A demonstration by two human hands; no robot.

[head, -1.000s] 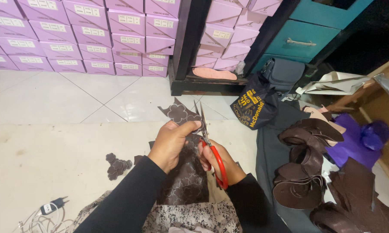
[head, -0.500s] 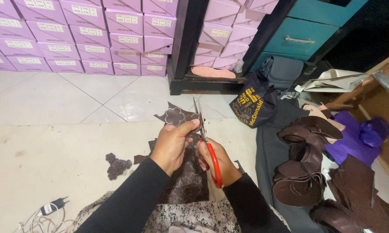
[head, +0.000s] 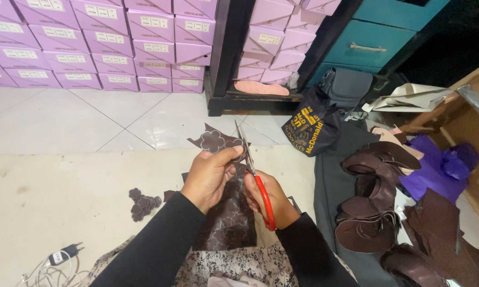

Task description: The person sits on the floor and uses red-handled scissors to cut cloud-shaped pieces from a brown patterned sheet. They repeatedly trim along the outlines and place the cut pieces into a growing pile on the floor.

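Note:
My left hand pinches the upper part of a dark brown sheet with flower outlines drawn on it, holding it up in front of me. My right hand grips red-handled scissors, whose blades point up and run along the sheet's right edge beside my left thumb. The rest of the brown sheet hangs down between my forearms onto my lap. Both arms are in black sleeves.
A small heap of cut brown flower pieces lies on the pale mat to the left. Brown cut shapes and purple material are piled on the right. Stacked lilac boxes, a dark bag and a white cable surround me.
The brown sheet and both hands have shifted slightly up and right in view, and the scissors have worked further along the sheet's edge.

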